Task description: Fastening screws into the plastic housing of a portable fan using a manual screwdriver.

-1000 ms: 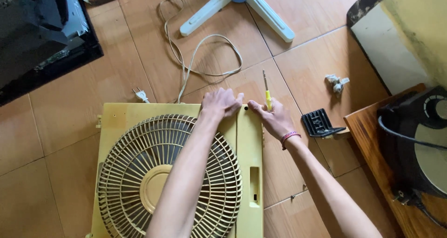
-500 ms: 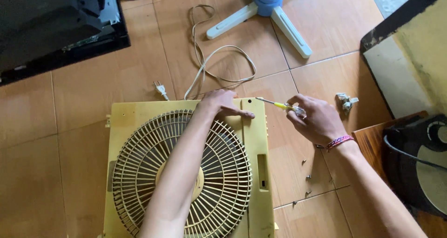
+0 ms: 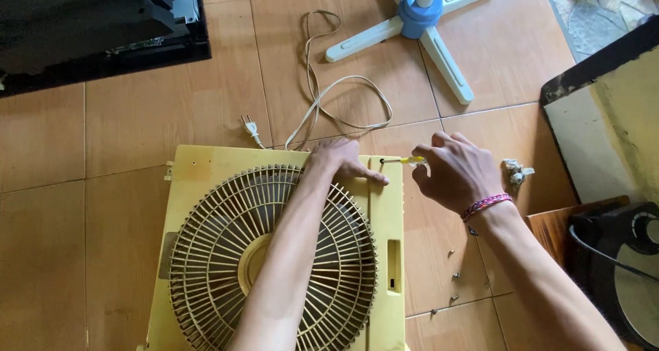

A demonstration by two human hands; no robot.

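Observation:
A yellow box fan [image 3: 206,186] with a round grille lies flat on the tiled floor. My left hand [image 3: 343,160] presses flat on its top right corner, fingers spread. My right hand [image 3: 456,171] grips a yellow-handled screwdriver [image 3: 401,160] held sideways, its tip at the fan's top right corner close to my left fingertips. A woven bracelet sits on my right wrist.
The fan's cord and plug [image 3: 250,127] loop on the tiles behind it. A blue and white cross-shaped stand [image 3: 419,21] lies farther back. Several loose screws [image 3: 454,277] lie right of the fan. A black appliance [image 3: 96,28] sits top left, another fan [image 3: 628,268] at right.
My right hand has swung the screwdriver from upright to sideways and brought its tip to the fan's corner. The view has shifted, and my left hand stays on the corner.

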